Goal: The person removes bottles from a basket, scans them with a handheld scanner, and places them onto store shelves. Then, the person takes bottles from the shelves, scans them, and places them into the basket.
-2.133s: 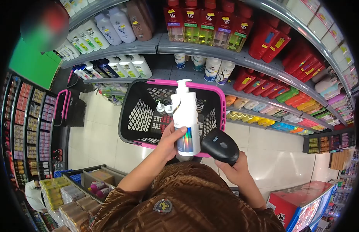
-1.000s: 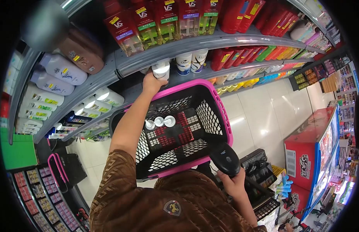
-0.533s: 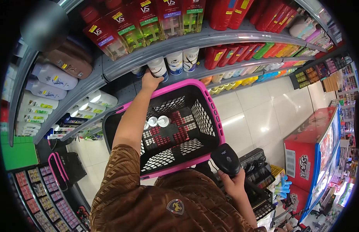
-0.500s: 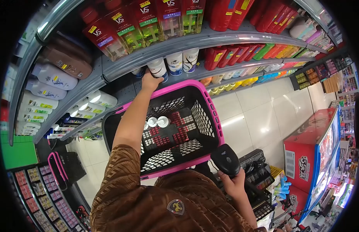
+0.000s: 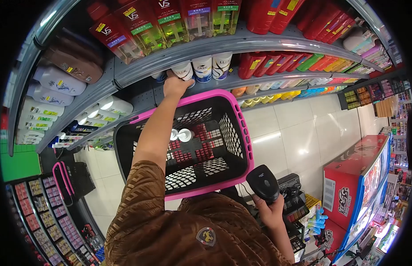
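My left hand (image 5: 176,85) reaches over the shopping basket to a low shelf, its fingers closed round a white Lux bottle (image 5: 183,70). To the right of that bottle stand a white Dove bottle (image 5: 202,68) and another white Lux bottle (image 5: 221,66). In my right hand (image 5: 272,213) is a black handheld barcode scanner (image 5: 263,183), held beside the basket's near right corner. The black basket with a pink rim (image 5: 242,128) sits below the shelf. Inside it are white bottles (image 5: 185,134), seen from their tops and partly hidden by my left arm.
VS bottles (image 5: 170,22) line the shelf above, with red bottles (image 5: 252,64) farther right. Pale bottles (image 5: 61,83) fill the left shelves. A red freezer (image 5: 348,173) stands at right, and a folded black basket with pink handles (image 5: 77,179) lies at lower left.
The view has shifted slightly. My left hand stays on the Lux bottle, whose label now shows more. The barcode scanner in my right hand has moved and tilted a little.
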The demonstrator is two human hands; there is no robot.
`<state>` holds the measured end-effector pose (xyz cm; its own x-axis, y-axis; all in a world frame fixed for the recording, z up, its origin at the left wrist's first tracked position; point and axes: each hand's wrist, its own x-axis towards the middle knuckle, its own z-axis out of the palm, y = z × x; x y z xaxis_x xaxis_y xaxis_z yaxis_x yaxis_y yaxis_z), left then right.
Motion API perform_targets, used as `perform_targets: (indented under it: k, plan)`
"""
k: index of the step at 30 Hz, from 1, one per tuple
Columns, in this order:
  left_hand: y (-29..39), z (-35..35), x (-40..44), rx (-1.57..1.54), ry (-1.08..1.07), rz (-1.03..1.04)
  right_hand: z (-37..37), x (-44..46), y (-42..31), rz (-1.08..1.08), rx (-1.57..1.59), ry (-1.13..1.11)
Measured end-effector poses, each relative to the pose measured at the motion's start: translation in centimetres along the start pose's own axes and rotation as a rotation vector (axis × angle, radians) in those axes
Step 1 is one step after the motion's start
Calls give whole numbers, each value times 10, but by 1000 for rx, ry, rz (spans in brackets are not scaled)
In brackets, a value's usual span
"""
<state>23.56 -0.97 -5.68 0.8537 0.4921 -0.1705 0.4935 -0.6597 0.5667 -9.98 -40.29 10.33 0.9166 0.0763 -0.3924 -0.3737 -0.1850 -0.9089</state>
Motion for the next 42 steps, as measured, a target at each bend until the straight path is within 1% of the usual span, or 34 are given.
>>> perform_targets:
  k: [1, 3, 5, 6, 7, 9, 12, 14, 16, 20, 22, 23, 24, 26, 27, 28, 30, 31, 33, 34, 36, 37, 39, 40, 41, 42]
  plan:
    - [-2, 0, 1, 1, 2, 1, 1, 1, 0, 0, 6, 2]
    - [-10, 1, 2, -34, 32, 132, 4, 2, -3, -3, 12, 2]
    - [-15, 4, 7, -29, 21, 150, 10, 4, -10, -89, -4, 26]
    - [-12, 1, 5, -23, 5, 166, 11, 4, -8, -90, -4, 28]
    - [-7, -1, 2, -25, 3, 167, 12, 3, -6, -86, 6, 27]
    - [2, -5, -4, -7, -4, 62, 14, 0, -5, -79, 14, 30]
    - [0, -3, 0, -13, -16, 72, 18, -3, -2, -80, -12, 45]
    - [-7, 2, 4, -19, -2, 100, 19, -9, 2, 14, -8, 23]
    - [-9, 3, 7, -25, 14, 130, 27, -11, 1, 8, 5, 40]
    - [-16, 2, 8, -79, 8, 124, 39, -17, 3, -17, 2, 59]
    - [-27, -3, 11, 13, -119, 154, 49, -17, -5, -51, -17, 68]
    - [-34, -7, 11, 80, -107, 153, 53, -16, -7, -90, -33, 77]
    - [-46, -11, 15, 86, -101, 150, 55, -15, -6, -92, -28, 71]
    - [-74, -25, 26, 92, -289, 143, 59, -13, 0, -23, -5, 27]
    - [-84, -34, 24, 42, -288, 88, 63, -12, -3, -25, 1, 27]
    - [-88, -46, 15, 48, -287, 90, 68, -11, -6, -59, -13, 26]
    - [-96, -67, -9, -130, -63, 187, 76, -9, -9, -89, -25, 28]
    - [-103, -69, -22, -128, -65, 188, 79, -9, -8, -86, -16, 23]
    - [-118, -75, -51, -568, -102, 293, 83, -8, -5, -85, -8, 18]
    - [-130, -73, -70, -567, -100, 291, 85, -9, -3, -78, -24, 12]
    - [-147, -68, -96, -544, -182, 243, 92, -5, -6, -87, -36, -5]
    - [-141, -75, -101, -542, -173, 246, 95, -6, -10, -86, 1, -6]
    - [-129, -86, -105, -473, 104, 382, 99, -3, -11, -83, 37, 1]
    - [-124, -88, -88, -424, 265, 449, 99, -5, -6, -81, 16, -9]
    - [-102, -105, -80, -354, 318, 428, 100, -6, -3, -85, -7, -24]
    - [-95, -104, -59, -324, 414, 453, 103, -7, -3, -80, -10, -31]
